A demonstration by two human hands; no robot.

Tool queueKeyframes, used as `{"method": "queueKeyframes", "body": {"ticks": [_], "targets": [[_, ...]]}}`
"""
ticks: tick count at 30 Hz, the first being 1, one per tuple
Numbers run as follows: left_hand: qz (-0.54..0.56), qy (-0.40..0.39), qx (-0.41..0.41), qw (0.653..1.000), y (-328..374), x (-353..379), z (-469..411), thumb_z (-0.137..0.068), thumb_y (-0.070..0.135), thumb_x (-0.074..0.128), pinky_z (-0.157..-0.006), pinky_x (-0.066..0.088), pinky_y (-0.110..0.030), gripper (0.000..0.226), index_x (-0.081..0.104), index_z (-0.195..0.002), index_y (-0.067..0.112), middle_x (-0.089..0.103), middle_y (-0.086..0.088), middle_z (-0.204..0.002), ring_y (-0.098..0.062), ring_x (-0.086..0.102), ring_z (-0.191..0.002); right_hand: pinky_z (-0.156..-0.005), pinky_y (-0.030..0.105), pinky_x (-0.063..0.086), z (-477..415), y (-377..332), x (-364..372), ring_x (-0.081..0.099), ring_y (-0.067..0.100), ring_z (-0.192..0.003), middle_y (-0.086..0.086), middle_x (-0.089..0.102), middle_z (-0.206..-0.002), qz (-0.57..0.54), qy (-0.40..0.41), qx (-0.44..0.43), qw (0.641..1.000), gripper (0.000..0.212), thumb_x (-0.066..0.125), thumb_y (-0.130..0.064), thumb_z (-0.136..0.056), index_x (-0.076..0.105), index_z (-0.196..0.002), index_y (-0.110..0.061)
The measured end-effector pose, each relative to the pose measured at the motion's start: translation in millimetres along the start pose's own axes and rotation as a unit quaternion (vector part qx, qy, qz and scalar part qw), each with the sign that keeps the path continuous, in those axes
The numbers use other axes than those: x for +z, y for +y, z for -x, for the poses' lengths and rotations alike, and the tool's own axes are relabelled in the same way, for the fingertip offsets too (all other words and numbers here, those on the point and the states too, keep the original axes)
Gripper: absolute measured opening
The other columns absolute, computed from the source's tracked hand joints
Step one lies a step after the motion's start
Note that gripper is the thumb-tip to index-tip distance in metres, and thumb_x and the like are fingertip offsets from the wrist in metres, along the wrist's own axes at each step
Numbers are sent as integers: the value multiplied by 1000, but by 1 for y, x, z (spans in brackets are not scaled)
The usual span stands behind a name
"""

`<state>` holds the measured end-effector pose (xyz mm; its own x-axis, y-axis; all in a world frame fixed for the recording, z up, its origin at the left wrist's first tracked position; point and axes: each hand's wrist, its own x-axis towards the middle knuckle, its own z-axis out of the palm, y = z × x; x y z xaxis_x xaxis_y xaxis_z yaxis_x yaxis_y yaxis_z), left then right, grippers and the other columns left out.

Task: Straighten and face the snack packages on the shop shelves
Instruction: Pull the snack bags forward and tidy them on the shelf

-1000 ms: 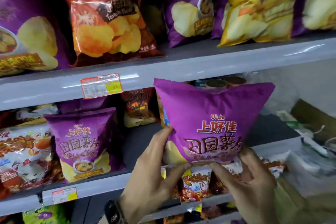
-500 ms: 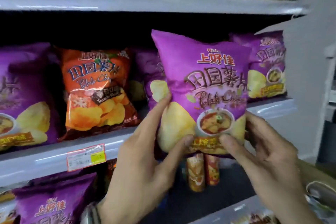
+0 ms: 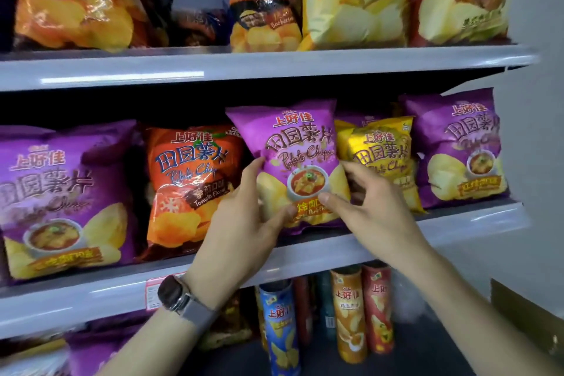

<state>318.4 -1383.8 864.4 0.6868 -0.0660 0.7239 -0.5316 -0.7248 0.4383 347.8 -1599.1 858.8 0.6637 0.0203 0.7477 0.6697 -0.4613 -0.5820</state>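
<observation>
A purple potato-chip bag [image 3: 293, 149] stands upright on the middle shelf [image 3: 457, 223], front facing out, between an orange tomato-flavour bag [image 3: 189, 180] and a gold bag [image 3: 381, 156]. My left hand [image 3: 244, 220] grips its lower left side, thumb across the front. My right hand [image 3: 366, 201] pinches its lower right edge, fingers behind and thumb on the front. Another purple bag [image 3: 457, 146] stands at the far right, and a large purple bag [image 3: 58, 192] at the left.
The top shelf [image 3: 274, 67] carries orange, dark blue, yellow and red chip bags. Below the middle shelf stand several chip tubes [image 3: 348, 314] and a purple bag [image 3: 91, 348]. A grey wall [image 3: 537, 131] closes the shelves' right end. A cardboard box [image 3: 525, 314] sits low right.
Both hands have lifted the purple bag from the lower shelf up to the middle shelf and set it between the orange and gold bags. The view has tilted upward.
</observation>
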Motion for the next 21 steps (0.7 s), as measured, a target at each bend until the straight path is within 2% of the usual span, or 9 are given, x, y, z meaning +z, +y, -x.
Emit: {"method": "queueKeyframes", "body": {"ticks": [5,9,13,15,18,20,21], "targets": [[-29,-36,-6,999,-12,7,4,-88,41,83,-90,59,-41,97,22,-163,36,73,1,-120,-18,71,-99,-99,42,55,8,19,12,64,7,-116,-21,69,-123,31,8,14,999,65,68,-63,-84,55,-142,-35],[-56,-28,5,998,-13,3,7,-89,39,83,-87,60,-43,96,23,-164,35,73,0,-122,-18,73,-96,-99,40,55,10,15,7,65,6,-114,-21,70,-120,33,0,18,999,59,73,-54,-88,55,-141,-35],[-59,-31,13,998,-14,-2,15,-92,39,77,-99,57,-42,86,28,-163,35,63,3,-140,-19,68,-115,-93,28,46,23,11,1,56,1,-111,-28,62,-117,99,-30,9,995,60,69,-48,-93,46,-147,-38],[-50,-28,17,998,-14,-4,20,-93,38,76,-103,56,-42,79,35,-161,32,58,6,-144,-18,65,-123,-94,28,41,30,7,-3,49,0,-116,-27,58,-126,133,-47,3,990,62,65,-50,-95,38,-151,-41],[-85,-9,44,995,-11,-11,32,-94,37,74,-104,53,-35,63,51,-152,24,58,8,-144,-15,62,-125,-105,28,35,43,3,-11,36,5,-138,-22,43,-153,178,-53,8,983,68,56,-56,-98,28,-158,-41],[-103,-7,57,993,-3,-15,45,-95,40,71,-105,47,-26,54,59,-145,25,57,13,-145,-9,58,-128,-108,31,36,54,0,-17,32,5,-143,-18,40,-157,211,-49,3,976,67,54,-56,-98,30,-158,-40],[-106,-11,58,993,1,-17,54,-97,43,69,-104,45,-22,50,60,-144,28,57,15,-147,-6,57,-129,-105,31,37,62,-1,-19,33,4,-142,-17,42,-155,227,-51,-5,973,64,54,-54,-99,32,-157,-40]]}}
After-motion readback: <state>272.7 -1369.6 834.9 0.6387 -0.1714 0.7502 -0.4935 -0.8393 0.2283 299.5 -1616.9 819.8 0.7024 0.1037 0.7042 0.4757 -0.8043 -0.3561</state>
